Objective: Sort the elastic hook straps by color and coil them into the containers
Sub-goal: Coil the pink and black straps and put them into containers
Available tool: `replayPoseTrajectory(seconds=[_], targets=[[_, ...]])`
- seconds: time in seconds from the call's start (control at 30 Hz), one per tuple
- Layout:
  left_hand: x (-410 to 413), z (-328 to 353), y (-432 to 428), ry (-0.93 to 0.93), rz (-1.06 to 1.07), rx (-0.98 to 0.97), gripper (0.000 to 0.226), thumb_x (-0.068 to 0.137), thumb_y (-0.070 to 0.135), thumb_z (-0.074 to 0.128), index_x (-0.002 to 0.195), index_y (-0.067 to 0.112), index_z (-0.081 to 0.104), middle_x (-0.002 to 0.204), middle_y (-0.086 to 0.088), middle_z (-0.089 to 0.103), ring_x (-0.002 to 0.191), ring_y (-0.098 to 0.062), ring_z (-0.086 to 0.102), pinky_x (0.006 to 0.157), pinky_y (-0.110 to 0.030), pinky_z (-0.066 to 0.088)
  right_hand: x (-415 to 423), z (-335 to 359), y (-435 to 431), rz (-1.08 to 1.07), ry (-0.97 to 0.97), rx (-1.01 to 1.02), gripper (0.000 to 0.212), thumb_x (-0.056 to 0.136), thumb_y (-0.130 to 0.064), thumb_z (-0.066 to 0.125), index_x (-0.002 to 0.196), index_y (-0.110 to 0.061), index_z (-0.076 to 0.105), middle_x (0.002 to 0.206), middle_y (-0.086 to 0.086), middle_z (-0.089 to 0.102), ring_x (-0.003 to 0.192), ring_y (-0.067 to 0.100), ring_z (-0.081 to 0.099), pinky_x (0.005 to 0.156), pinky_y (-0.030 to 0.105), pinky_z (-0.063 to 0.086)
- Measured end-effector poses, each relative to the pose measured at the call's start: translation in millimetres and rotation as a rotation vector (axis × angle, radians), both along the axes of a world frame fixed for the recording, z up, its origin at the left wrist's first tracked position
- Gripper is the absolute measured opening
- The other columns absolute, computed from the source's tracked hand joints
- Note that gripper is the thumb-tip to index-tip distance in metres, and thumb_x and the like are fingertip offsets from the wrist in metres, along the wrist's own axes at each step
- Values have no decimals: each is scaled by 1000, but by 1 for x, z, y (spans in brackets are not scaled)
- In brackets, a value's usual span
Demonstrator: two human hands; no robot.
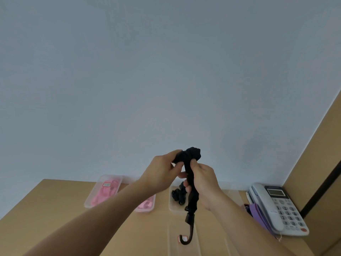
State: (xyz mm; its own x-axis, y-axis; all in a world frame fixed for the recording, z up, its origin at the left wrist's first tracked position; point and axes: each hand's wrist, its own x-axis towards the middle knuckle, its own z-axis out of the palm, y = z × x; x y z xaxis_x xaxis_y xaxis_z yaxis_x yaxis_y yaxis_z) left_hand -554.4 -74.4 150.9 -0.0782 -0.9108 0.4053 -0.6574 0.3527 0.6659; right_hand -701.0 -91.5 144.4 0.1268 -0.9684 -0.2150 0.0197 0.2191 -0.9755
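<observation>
Both hands hold a black elastic hook strap up above the table. My left hand pinches its bunched upper end; my right hand is closed around the middle. Its lower end hangs down with a dark hook over a clear lid lying on the table. Behind the hands, a clear container holds another coiled black strap. A clear container with pink straps sits to the left, partly hidden by my left arm. Further left lies a clear lid with pink showing through it.
A white desk telephone stands at the table's right side, with a purple strap lying against it. A pale wall rises behind the wooden table. A brown panel borders the right.
</observation>
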Motion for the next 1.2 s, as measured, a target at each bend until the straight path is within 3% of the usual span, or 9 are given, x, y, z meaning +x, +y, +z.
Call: replayPoseTrajectory(seconds=[0.13,0.27,0.4,0.47,0.57,0.67,0.77,0.97,1.2], targets=[[2,-12,-3,-304,33,-236,35,101,22,45,135,22,49,85,5,59,68,-17,53,62,-30,43,-1,9,-1,11,-95,81,29,95,-15,44,100,5,65,70,13,71,44,16,47,44,26,38],[12,-25,-4,-570,28,-431,58,83,-3,58,138,10,49,92,-7,64,70,-26,59,52,-35,49,-7,11,-2,112,-190,140,42,97,-36,49,105,-2,72,84,20,71,52,18,50,46,26,39],[12,-34,-8,-677,41,-708,59,79,-3,40,136,6,49,101,-8,65,68,-22,57,52,-27,45,-6,8,-3,51,-153,95,46,95,-46,59,99,-2,73,78,14,72,50,16,48,45,25,38],[7,-32,-9,-496,-1,-582,61,83,0,40,143,9,47,113,-9,63,81,-22,62,60,-29,53,-6,6,-4,10,-193,55,44,95,-42,61,99,1,70,76,11,69,47,14,45,44,24,37],[6,-19,-5,146,-133,-1,72,83,22,51,152,25,31,124,11,57,96,-4,61,75,-20,52,-11,8,-6,39,-157,-66,45,96,-45,57,100,-2,68,64,8,57,47,15,43,47,24,38],[17,0,-5,572,-268,470,46,81,35,52,122,19,65,102,1,71,82,-14,65,68,-27,50,-17,7,-6,97,-79,-153,44,97,-46,54,98,-3,65,57,4,53,48,16,44,49,24,40],[17,5,-3,553,-311,549,27,86,35,58,93,13,72,86,-7,71,72,-18,61,65,-29,49,-18,5,-6,139,-34,-214,43,98,-45,53,98,-3,63,60,4,55,51,17,47,54,26,42],[17,-1,-6,489,-258,363,13,98,12,58,104,7,69,94,-3,74,80,-13,67,68,-24,52,-20,8,-9,163,-26,-195,48,94,-48,59,94,-1,68,69,10,66,52,20,50,53,28,45],[19,-6,-9,64,31,89,16,93,17,60,108,21,66,83,-1,73,76,-15,68,74,-36,55,-18,17,-12,110,32,-129,31,91,-33,69,88,-2,73,79,12,75,49,14,53,48,25,45]])
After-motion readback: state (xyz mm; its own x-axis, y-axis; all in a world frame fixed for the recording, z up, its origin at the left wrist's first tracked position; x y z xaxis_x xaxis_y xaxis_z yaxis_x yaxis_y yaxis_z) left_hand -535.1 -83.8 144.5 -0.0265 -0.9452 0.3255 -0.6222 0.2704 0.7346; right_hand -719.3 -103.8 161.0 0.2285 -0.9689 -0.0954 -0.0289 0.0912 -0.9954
